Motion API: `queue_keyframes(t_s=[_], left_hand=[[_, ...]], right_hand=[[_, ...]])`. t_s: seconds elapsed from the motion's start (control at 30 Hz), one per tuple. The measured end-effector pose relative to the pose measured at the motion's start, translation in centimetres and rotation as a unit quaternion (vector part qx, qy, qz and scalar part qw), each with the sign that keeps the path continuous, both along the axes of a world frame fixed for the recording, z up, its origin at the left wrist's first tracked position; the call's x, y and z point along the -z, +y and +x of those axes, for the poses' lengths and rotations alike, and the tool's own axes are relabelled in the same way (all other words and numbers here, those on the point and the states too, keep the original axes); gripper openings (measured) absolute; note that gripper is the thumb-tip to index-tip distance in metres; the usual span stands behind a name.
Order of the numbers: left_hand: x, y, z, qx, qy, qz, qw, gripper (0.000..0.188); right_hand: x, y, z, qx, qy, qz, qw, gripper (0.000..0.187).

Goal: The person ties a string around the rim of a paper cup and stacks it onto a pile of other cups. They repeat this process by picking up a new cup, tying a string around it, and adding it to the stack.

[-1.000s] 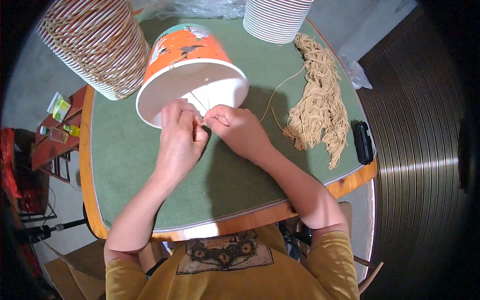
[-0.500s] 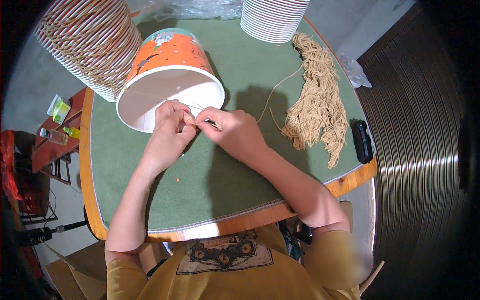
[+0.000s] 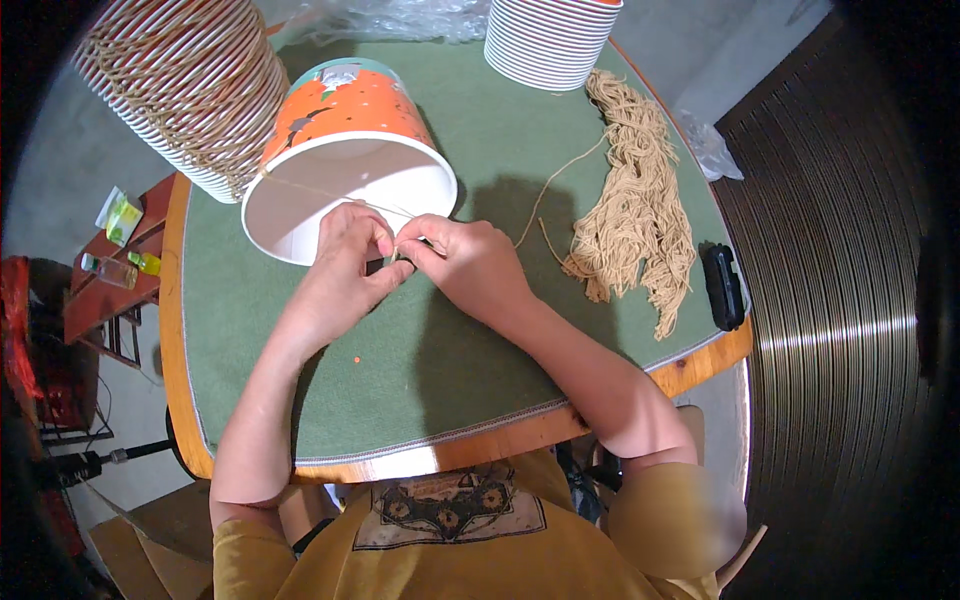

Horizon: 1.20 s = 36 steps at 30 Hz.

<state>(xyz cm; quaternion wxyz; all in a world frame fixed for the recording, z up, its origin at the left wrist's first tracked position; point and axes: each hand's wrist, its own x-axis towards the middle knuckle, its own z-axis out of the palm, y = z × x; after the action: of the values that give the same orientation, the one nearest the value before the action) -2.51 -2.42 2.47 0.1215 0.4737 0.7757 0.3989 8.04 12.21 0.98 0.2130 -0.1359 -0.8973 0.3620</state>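
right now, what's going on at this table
The person's right hand pinches a thin tan cord between its fingers, close beside the left hand. The cord appears to cross the white mouth of an orange bucket, lying on its side on a green cloth. A tan yarn bundle lies to the right; a cord-wrapped stack stands upper left.

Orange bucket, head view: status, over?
Right hand pinching cord; left hand close beside it, grip unclear. Bucket tipped, mouth toward hands. Yarn bundle off right, not blocking.
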Motion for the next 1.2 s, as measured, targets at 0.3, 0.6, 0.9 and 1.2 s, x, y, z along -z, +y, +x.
queue_keyframes(t_s=[0.3, 0.6, 0.9, 1.2], left_hand=[[0.4, -0.1, -0.4, 0.003, 0.030, -0.004, 1.000, 0.010], [0.6, 0.1, -0.2, -0.010, 0.064, 0.027, 0.998, 0.007], [1.0, 0.2, -0.2, -0.023, 0.081, 0.032, 0.996, 0.008], [0.7, 0.3, 0.0, -0.031, 0.090, 0.019, 0.995, 0.008]], right_hand=[[0.2, 0.2, 0.0, 0.003, -0.003, -0.004, 1.000, 0.013], [0.3, 0.0, 0.0, 0.012, -0.007, 0.040, 0.999, 0.008], [0.1, 0.1, 0.4, -0.018, -0.009, 0.044, 0.999, 0.009], [-0.6, 0.1, 0.8, -0.054, -0.052, 0.059, 0.995, 0.014]])
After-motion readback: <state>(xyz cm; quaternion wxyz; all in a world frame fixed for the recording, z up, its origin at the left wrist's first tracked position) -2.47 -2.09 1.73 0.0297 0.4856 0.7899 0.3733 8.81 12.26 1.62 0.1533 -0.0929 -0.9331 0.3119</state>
